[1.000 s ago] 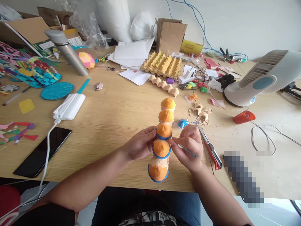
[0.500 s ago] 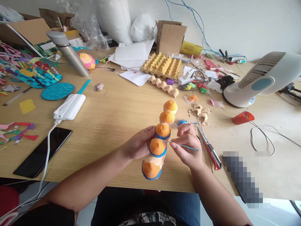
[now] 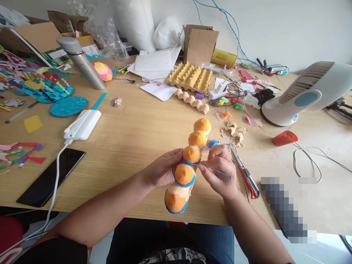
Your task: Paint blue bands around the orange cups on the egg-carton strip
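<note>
My left hand [image 3: 166,167] is closed around the left side of an egg carton strip [image 3: 183,191], holding it above the table. Orange material caps each of its several bumps, and the three nearest me carry blue edging along their lower rims. Between thumb and fingers, my right hand [image 3: 220,170] pinches a thin blue stick [image 3: 220,171]. Its tip meets the strip close to the blue edging of the middle bump. Just beyond my right hand lies a blue lump [image 3: 213,143], partly hidden by the fingers.
A utility knife [image 3: 246,174] lies right of my right hand, with carton scraps [image 3: 235,132] behind it. Farther back are a bare carton strip [image 3: 192,101], a yellow egg tray [image 3: 189,77] and a white fan [image 3: 297,95]. A phone [image 3: 52,176] and power bank [image 3: 82,124] lie left.
The carton strip has tilted slightly, its far end shifting right and its near end a little left and down. The stick's tip now sits nearer the middle bump's edging. Both grips stay the same.
</note>
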`<state>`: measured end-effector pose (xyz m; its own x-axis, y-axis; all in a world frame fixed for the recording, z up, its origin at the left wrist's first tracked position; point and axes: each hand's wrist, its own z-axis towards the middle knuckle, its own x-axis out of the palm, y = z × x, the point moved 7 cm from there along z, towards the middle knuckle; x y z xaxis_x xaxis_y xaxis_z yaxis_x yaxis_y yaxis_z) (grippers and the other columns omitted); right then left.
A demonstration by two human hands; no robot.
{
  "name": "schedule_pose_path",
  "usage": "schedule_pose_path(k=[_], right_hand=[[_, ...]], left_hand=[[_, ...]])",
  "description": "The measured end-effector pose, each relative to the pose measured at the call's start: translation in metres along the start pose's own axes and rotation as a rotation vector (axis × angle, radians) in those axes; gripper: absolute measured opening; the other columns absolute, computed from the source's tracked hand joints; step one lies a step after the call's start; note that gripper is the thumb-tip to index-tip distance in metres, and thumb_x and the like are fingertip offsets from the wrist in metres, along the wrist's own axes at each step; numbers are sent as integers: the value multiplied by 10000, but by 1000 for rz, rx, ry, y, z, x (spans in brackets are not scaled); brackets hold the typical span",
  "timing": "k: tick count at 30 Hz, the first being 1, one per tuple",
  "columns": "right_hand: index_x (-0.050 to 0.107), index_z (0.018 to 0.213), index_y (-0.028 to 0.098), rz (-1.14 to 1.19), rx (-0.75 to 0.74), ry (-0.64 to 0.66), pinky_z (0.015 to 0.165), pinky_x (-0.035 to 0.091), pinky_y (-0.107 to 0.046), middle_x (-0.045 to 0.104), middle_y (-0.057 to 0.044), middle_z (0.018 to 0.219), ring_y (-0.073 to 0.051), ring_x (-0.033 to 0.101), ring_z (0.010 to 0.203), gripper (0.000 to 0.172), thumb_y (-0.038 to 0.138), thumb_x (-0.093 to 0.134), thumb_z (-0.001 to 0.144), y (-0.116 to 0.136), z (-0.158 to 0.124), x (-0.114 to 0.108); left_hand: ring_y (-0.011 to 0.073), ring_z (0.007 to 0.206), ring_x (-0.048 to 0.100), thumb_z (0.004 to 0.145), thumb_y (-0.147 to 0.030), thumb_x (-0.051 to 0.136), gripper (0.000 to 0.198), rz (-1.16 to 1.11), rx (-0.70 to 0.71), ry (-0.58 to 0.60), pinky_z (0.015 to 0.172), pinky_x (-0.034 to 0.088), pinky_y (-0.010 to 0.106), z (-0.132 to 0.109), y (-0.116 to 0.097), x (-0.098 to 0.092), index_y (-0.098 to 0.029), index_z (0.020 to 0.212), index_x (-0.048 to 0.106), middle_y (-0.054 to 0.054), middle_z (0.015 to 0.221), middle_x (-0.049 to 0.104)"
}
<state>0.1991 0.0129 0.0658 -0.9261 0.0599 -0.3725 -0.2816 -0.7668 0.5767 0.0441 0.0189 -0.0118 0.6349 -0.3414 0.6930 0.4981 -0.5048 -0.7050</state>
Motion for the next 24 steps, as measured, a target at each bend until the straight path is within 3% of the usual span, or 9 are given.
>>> schedule_pose_path(k=[11, 17, 24], right_hand=[[669, 858, 268, 14, 1, -13, 709, 486, -377, 537, 9, 844, -182, 582, 790, 172, 137, 759, 925, 0, 2, 0], [662, 849, 264, 135, 67, 42, 704, 487, -369, 528, 4, 859, -181, 569, 791, 152, 177, 742, 944, -6, 0, 3], [651, 883, 261, 221, 84, 14, 735, 468, -356, 499, 8, 890, -171, 549, 824, 167, 133, 733, 953, -9, -2, 2]], left_hand=[[221, 739, 695, 970, -554, 720, 300, -1, -13, 3, 675, 535, 347, 0, 6, -7, -263, 992, 791, 65, 907, 746], [186, 697, 635, 969, -531, 737, 295, 1, 15, -26, 660, 500, 323, 1, 0, -5, -240, 967, 785, 47, 829, 698], [168, 663, 621, 930, -553, 781, 312, -47, -2, -21, 646, 507, 315, 0, 1, -6, -244, 961, 753, 33, 831, 683]])
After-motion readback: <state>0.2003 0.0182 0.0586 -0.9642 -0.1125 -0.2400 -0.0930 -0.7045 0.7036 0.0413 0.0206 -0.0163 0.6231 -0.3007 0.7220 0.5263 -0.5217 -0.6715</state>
